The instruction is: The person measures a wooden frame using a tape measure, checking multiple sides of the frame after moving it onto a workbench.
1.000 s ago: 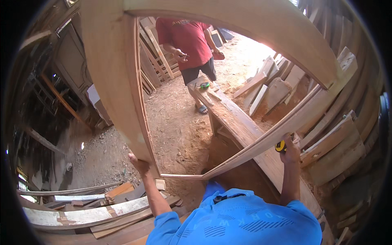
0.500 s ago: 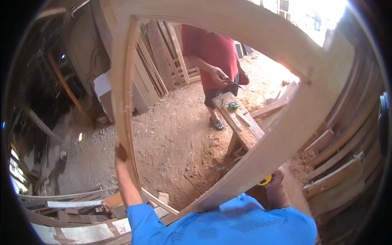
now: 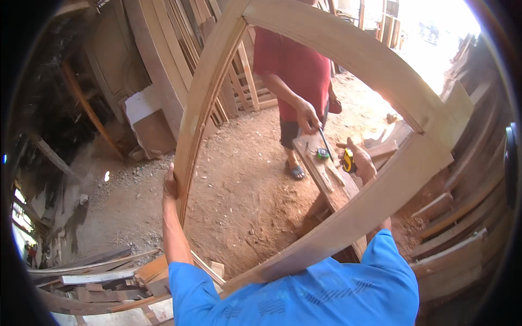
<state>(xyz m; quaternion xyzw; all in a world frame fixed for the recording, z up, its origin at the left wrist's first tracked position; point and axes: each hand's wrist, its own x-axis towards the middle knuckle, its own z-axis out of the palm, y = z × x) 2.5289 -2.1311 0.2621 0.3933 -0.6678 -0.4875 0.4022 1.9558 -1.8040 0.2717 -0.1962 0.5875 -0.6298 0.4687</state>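
A large pale wooden frame (image 3: pixel 375 217) with mitred corners stands tilted in front of my chest. My left hand (image 3: pixel 171 183) is closed round its left rail. Through the opening reaches my right hand (image 3: pixel 360 161), holding a yellow-and-black tape measure (image 3: pixel 348 161) in the palm with a finger and thumb stretched forward. My right forearm passes behind the lower right rail, which hides part of it. Just beyond, a co-worker's hand (image 3: pixel 308 117) holds out a dark, thin, pencil-like stick (image 3: pixel 325 142) pointing toward my fingers.
The co-worker in a red shirt (image 3: pixel 291 70) stands beyond a narrow wooden bench (image 3: pixel 340 193). A green tape measure (image 3: pixel 322 154) and wood scraps lie on it. Boards (image 3: pixel 157 49) lean at the back left, and stacked planks (image 3: pixel 462 228) line the right. Sawdust covers the dirt floor (image 3: pixel 239 190).
My right hand has moved forward with the yellow tape measure, from behind the frame's lower rail into its opening. The co-worker's stick has come nearer. The frame has shifted and tilted.
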